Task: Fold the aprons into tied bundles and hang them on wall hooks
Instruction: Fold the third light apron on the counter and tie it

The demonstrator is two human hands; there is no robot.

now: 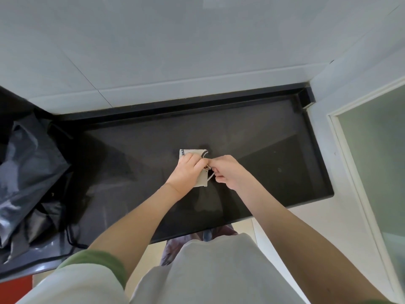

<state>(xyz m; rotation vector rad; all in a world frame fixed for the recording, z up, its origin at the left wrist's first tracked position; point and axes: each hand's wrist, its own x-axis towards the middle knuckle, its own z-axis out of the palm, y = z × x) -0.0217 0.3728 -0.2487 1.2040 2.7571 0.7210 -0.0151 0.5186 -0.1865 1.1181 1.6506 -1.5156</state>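
Note:
A beige apron (192,152), folded into a small flat bundle, lies in the middle of the black countertop (274,150). My left hand (186,172) lies over the bundle, its fingers curled onto the cloth and pinching at the tie. My right hand (225,171) is beside it on the right, fingers curled round the thin beige strap (210,176) that loops off the bundle's right edge. The fingertips of both hands meet at a small knot point. Most of the bundle is hidden under my left hand.
A heap of black plastic bags and dark fabric (28,183) with a black cord fills the counter's left end. White tiled wall (175,51) rises behind the counter. A frosted glass door (377,161) stands at the right.

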